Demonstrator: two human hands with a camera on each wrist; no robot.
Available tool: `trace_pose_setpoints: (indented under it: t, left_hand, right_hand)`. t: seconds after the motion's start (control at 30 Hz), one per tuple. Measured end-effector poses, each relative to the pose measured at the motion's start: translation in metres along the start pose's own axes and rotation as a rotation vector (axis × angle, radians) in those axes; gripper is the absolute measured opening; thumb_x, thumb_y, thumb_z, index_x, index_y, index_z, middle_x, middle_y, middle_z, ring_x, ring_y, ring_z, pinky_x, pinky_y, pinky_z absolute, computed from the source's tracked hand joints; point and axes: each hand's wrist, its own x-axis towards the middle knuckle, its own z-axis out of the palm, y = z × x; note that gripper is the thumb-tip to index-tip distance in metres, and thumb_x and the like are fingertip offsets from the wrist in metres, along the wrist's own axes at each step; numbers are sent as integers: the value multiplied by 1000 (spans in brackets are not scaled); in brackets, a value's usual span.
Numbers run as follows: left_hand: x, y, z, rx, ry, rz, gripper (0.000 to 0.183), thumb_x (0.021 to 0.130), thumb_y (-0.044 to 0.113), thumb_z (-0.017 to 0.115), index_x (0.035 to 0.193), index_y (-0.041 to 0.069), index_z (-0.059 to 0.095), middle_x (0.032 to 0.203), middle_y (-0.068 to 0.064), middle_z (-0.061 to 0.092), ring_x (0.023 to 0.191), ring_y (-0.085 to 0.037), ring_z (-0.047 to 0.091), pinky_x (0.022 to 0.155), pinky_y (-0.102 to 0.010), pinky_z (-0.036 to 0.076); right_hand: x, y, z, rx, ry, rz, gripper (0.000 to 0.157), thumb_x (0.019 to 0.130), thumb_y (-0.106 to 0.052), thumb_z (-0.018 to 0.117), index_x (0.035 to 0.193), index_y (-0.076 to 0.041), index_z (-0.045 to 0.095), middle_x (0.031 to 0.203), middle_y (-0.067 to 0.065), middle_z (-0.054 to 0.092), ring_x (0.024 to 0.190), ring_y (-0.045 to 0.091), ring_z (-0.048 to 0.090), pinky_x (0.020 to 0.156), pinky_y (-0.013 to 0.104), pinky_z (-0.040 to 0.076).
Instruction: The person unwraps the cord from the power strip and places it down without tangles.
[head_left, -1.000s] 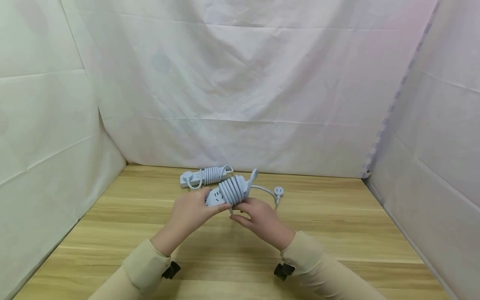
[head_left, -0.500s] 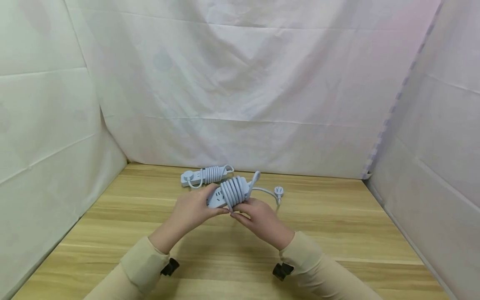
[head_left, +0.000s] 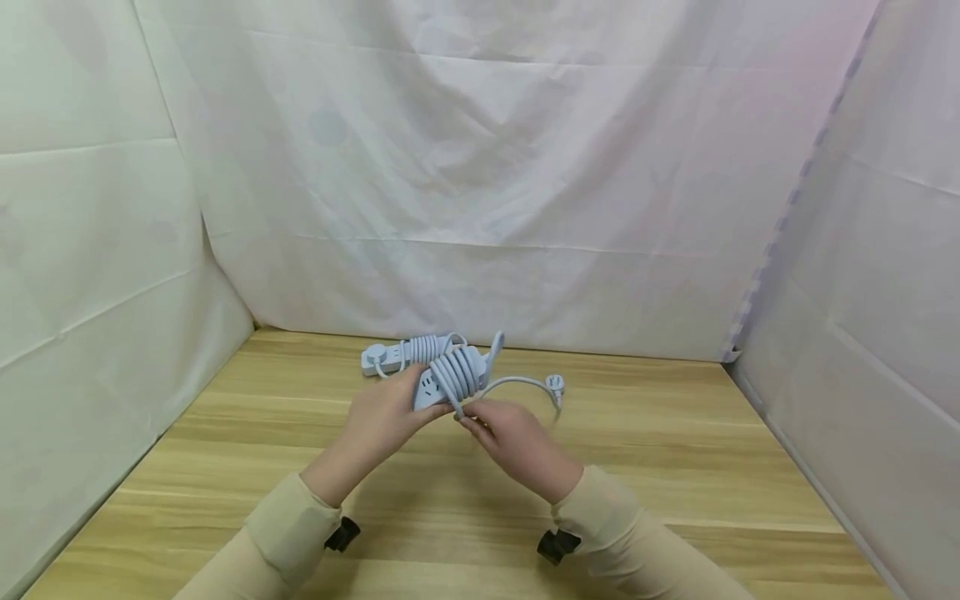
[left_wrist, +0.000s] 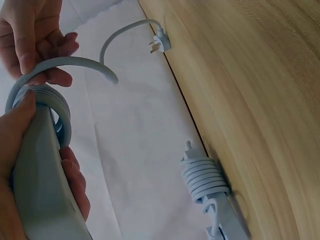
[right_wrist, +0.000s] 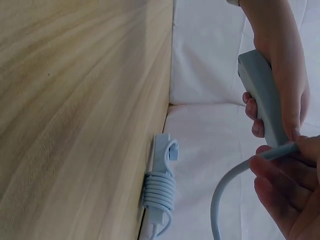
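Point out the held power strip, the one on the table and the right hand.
Held power strip (left_wrist: 46,177): left wrist view, on its smooth casing.
Other power strip (head_left: 424,350): head view, on its wrapped middle.
Right hand (head_left: 521,437): head view, on its back.

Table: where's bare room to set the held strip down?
Bare: table right of the plug to the right cloth, and left of the left hand. Crowded: middle, around the right hand, held strip and rear strip.
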Motion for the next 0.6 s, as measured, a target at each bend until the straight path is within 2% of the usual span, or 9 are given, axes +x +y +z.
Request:
trace_pose_setpoints:
  t: [0.13,0.2,0.27,0.43,0.6]
  left_hand:
    - [1,0,1,41,16,-20,56,78,60,72,101,11,57,68,4,51,52,-13,45,43,-30,35]
    - [2,-1,2,82,37,-18,57,77,62,71,94,11,56,66,3,49,50,-13,44,42,-30,34]
    - [3,-1,2,134,64,-7,58,77,64,70,91,11,55,65,3,48,49,-14,44,41,-30,34]
    - [4,-5,3,262,134,43,61,77,67,68,87,8,57,61,0,48,46,-15,42,39,-31,33]
    - [3,-10,4,325,125,71,65,76,68,68,90,6,59,63,-2,53,44,-15,42,38,-32,34]
  right_hand:
    - [0,-7,0,139,-101,144,15,103,-11,48,108,-4,60,94,3,67,72,6,62,66,23,51]
    - [0,-10,1,184,-116,190,16,105,-10,43,109,-3,57,97,6,67,74,8,64,68,23,52]
    - [1,-11,1,184,-96,199,15,105,-9,43,107,-3,56,94,6,65,74,10,65,68,23,53]
    - [2,-12,-1,32,25,110,7,101,-7,52,102,-5,59,80,-3,57,66,5,61,60,22,50]
    - [2,-11,-7,-193,195,-34,10,95,-9,63,103,-6,67,77,-4,61,63,6,58,55,23,47]
